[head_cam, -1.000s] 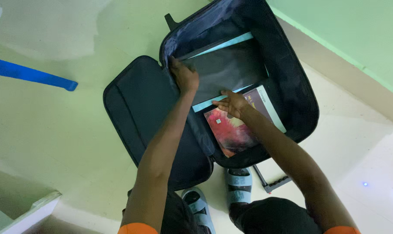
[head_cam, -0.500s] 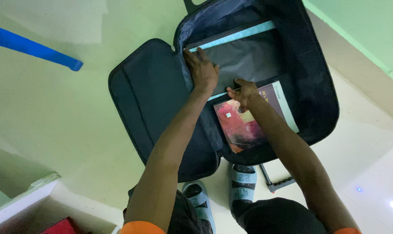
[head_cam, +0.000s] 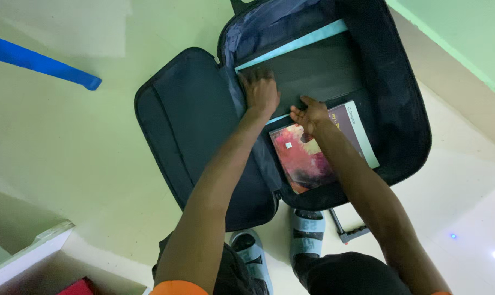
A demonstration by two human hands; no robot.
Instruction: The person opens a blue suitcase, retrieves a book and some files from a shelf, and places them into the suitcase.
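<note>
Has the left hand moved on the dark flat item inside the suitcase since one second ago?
Yes. The left hand slid from the suitcase hinge edge onto the dark flat item, nearer the right hand.

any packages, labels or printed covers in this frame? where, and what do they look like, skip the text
Book: lies flat in the open suitcase, near end; rectangular, red and pink cover, dark top band, pale strip down one edge; right hand rests on it.
Sticker: small pale square on the book cover.
Flat dark sleeve: beyond the book, pale blue edges; left hand on it.
</note>
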